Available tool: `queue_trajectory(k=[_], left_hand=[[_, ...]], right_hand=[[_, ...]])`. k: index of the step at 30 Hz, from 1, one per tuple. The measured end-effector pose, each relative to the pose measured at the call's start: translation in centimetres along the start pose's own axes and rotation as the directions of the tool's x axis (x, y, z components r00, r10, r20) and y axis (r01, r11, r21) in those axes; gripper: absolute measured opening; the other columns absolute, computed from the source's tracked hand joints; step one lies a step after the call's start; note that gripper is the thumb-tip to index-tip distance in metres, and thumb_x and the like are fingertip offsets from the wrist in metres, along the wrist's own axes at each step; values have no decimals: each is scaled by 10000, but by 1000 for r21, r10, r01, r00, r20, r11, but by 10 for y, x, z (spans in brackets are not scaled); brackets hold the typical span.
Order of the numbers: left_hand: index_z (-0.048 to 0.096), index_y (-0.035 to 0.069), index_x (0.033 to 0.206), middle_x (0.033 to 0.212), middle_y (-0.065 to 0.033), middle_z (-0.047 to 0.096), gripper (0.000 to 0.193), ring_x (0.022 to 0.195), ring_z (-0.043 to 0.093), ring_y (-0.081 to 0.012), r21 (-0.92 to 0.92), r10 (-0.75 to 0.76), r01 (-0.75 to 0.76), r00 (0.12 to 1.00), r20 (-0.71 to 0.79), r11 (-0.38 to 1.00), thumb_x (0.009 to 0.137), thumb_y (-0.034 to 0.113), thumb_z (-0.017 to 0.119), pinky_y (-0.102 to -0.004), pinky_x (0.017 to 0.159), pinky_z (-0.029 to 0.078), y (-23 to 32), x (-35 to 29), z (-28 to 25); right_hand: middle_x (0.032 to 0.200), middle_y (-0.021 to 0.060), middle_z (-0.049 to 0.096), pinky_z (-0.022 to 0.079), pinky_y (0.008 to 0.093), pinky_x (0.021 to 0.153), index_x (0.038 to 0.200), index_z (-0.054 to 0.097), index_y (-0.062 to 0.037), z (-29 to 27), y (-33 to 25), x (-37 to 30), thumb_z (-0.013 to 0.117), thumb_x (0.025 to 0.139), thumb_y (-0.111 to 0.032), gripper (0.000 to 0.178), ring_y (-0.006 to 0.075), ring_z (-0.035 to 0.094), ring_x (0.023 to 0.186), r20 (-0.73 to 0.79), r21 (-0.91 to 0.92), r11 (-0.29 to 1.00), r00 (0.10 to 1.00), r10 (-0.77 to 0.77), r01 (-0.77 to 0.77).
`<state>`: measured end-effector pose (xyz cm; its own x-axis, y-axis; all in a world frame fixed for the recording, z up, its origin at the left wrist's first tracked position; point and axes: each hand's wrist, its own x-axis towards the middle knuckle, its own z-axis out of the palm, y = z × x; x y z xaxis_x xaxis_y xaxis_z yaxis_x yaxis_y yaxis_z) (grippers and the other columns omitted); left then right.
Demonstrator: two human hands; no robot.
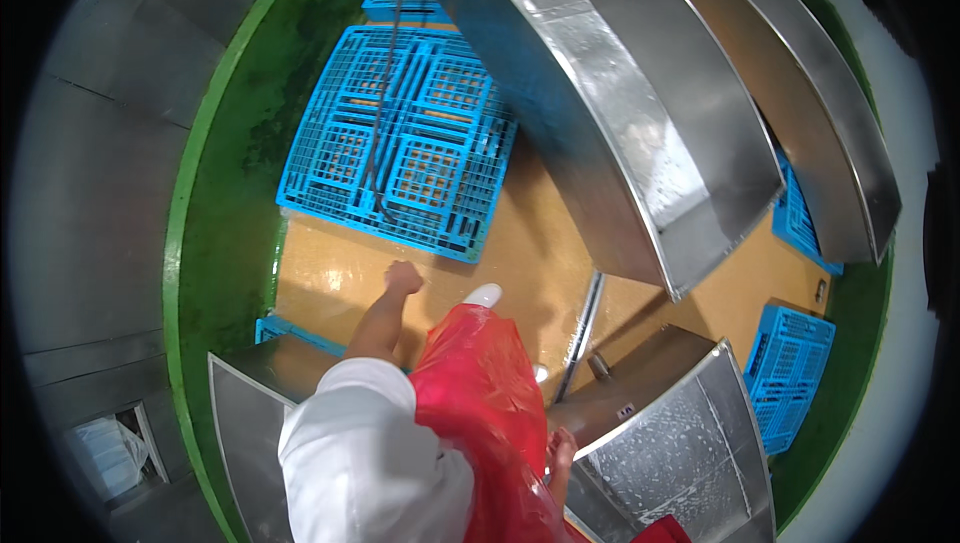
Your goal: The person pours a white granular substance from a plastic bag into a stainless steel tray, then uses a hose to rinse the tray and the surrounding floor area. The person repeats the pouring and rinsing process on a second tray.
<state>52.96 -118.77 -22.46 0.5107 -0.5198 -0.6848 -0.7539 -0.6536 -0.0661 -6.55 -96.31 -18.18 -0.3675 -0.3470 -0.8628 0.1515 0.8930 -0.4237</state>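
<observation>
On my left stands a low steel tub (245, 433), my sleeve (385, 453) hiding part of it. Ahead lies a blue pallet (420, 130) with a dark cord (377, 143) across it. My left hand (403, 278) hangs near its edge in a loose fist, nothing visible inside. My right hand (562, 446) is bent beside a speckled tub (680, 443), whitish flecks inside; I can't tell whether it grips. Ahead-right, a large tub (590, 53) has whitish patches inside; another steel tub (810, 93) stands farther right.

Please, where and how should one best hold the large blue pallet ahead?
I would grip the large blue pallet by its near edge, coming from the near side: the left hand is close there, and the open lattice probably gives a hold.
</observation>
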Motion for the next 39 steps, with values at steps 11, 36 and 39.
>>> queue_trajectory(k=[11,36,39], left_hand=[[655,45,1343,1396,-190,656,528,1320,608,-326,171,-168,130,959,227,977,905,336,602,-472,1127,444,-106,260,32],[824,190,965,1043,-56,793,252,1013,733,-239,569,481,-681,730,485,460,898,282,600,-464,908,496,-50,280,-3],[806,118,1028,1098,-147,786,473,1012,759,-343,550,511,-701,711,483,454,984,518,558,-512,834,584,28,128,-105]], right_hand=[[1005,88,717,551,292,807,1176,670,-19,202,-50,54,652,1007,-160,220,172,695,910,217,-127,990,976,-27,56],[930,96,718,567,310,762,1142,667,8,214,-16,32,623,1050,-175,209,162,696,849,90,-176,972,986,-140,154],[957,95,751,556,333,871,1117,696,18,213,-53,21,550,1095,-312,361,168,697,915,211,-182,931,937,-278,317]])
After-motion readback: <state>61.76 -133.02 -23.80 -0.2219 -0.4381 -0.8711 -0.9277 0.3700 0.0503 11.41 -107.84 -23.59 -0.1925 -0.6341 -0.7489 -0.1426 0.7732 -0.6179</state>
